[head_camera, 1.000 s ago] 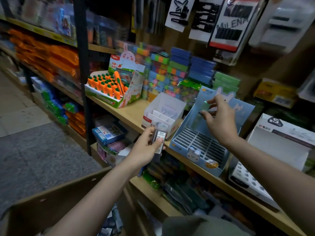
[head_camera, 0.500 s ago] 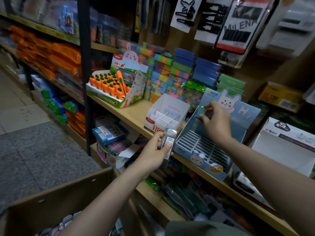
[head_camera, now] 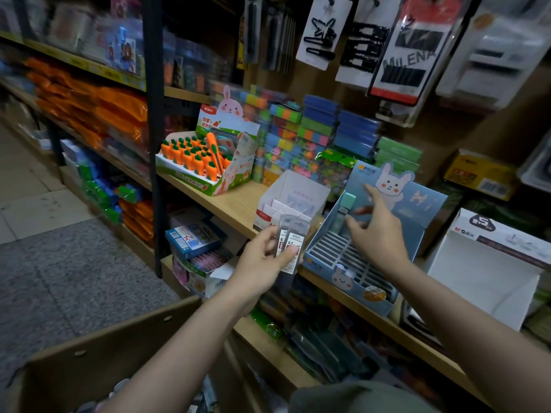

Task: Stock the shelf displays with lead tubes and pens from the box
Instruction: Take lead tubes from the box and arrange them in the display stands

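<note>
stocking has only started: one green-capped lead tube (head_camera: 346,213) stands in the blue display (head_camera: 351,263), right hand (head_camera: 377,231) loose beside it; left hand (head_camera: 262,257) grips more lead tubes (head_camera: 290,242); most slots look empty.

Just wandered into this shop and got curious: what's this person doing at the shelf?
They are stocking stationery. The left hand holds a couple of clear lead tubes marked 0.7. The right hand, fingers spread, is at the blue bunny display box on the wooden shelf, right beside a mint-capped tube standing in its back row. Most slots in that box look unfilled. A cardboard box sits open below.
</note>
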{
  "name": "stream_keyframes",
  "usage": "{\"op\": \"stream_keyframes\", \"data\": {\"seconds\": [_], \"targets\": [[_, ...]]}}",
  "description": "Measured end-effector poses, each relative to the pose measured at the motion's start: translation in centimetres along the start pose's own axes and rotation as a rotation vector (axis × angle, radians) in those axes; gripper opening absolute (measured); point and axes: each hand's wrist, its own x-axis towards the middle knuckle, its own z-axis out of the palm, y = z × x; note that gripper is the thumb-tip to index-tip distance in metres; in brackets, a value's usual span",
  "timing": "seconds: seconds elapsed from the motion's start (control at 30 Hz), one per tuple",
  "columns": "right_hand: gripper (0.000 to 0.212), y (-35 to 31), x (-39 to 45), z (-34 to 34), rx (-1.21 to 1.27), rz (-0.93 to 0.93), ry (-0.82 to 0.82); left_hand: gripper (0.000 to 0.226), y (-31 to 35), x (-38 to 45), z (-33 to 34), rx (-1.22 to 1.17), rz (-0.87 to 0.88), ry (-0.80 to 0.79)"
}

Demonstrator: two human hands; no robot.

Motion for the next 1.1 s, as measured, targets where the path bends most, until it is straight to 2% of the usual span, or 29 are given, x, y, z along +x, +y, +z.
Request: {"op": "stream_keyframes", "data": {"seconds": [0.03, 0.1, 0.2, 0.3, 0.43, 0.5, 0.57, 0.67, 0.77, 0.9, 1.1], "targets": [[0.049, -0.7, -0.5, -0.3, 0.059, -0.038, -0.006, 0.025, 0.3, -0.1, -0.1, -0.013, 0.005, 0.01], [0.035, -2.5, -1.4, -0.5, 0.17, -0.098, -0.158, 0.026, 0.7, -0.2, -0.1, -0.026, 0.025, 0.032], [0.04, -4.5, -2.2, -0.1, 0.211, -0.119, -0.363, 0.029, 1.4, -0.6, 0.0, -0.028, 0.053, 0.045], [0.04, -6.0, -2.2, 0.2, 0.164, -0.156, -0.372, 0.027, 2.2, -0.8, 0.2, -0.029, 0.084, 0.026], [0.011, -7.5, -1.6, 0.1, 0.106, -0.203, -0.406, 0.018, 2.9, -0.6, 0.1, 0.009, 0.144, -0.033], [0.013, -8.3, -0.7, -0.3, 0.017, -0.213, -0.434, 0.014, 3.1, -0.2, -0.4, 0.06, 0.165, -0.021], [0.016, -8.9, 0.9, -1.0, -0.039, -0.217, -0.391, 0.015, 3.2, 0.4, -1.2, 0.182, 0.194, 0.05], [0.019, -9.2, 4.3, -2.1, -0.074, -0.218, -0.127, 0.035, 2.9, 1.5, -3.2, 0.564, 0.237, 0.199], [0.02, -8.9, 7.1, -1.3, -0.126, -0.216, 0.013, 0.051, 2.2, 1.9, -4.3, 0.832, 0.25, 0.155], [0.02, -7.8, 8.7, 2.1, -0.137, -0.187, 0.021, 0.062, 0.9, 2.7, -4.3, 0.907, 0.17, 0.052], [0.023, -6.9, 10.0, 6.1, -0.153, -0.181, 0.02, 0.057, 0.1, 4.2, -4.7, 0.885, 0.178, 0.064]]}}
